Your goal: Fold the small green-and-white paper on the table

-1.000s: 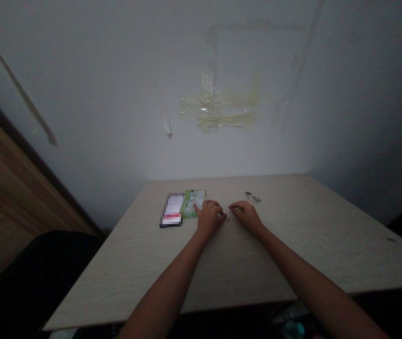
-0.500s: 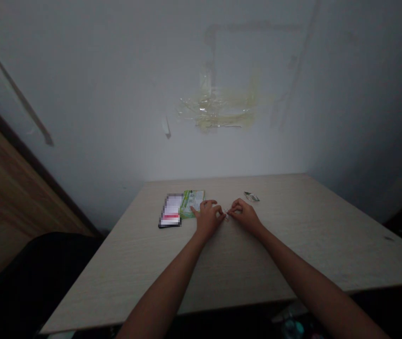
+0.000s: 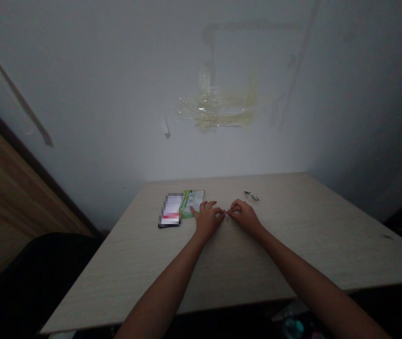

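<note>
Over the middle of the table, my left hand (image 3: 208, 219) and my right hand (image 3: 245, 215) meet with their fingertips almost touching. Between them is a tiny pale reddish piece (image 3: 226, 216), too small to name, pinched from both sides. The other fingers of my left hand are spread, near a green and white printed packet (image 3: 192, 202) that lies flat. A phone (image 3: 170, 212) with a lit, blurred screen lies to the left of the packet, against its edge. Behind my right hand rests a small crumpled green and white wrapper (image 3: 251, 196).
The pale wooden table (image 3: 144, 268) reaches back to a grey wall (image 3: 98, 94) with peeling tape (image 3: 218, 113). A dark chair-like shape (image 3: 42, 268) stands at the left, beside a wooden panel (image 3: 6, 202). Blurred items lie below the table's front edge.
Both hands stay in almost the same place, with small finger shifts around the tiny piece. The phone, packet and wrapper have not moved.
</note>
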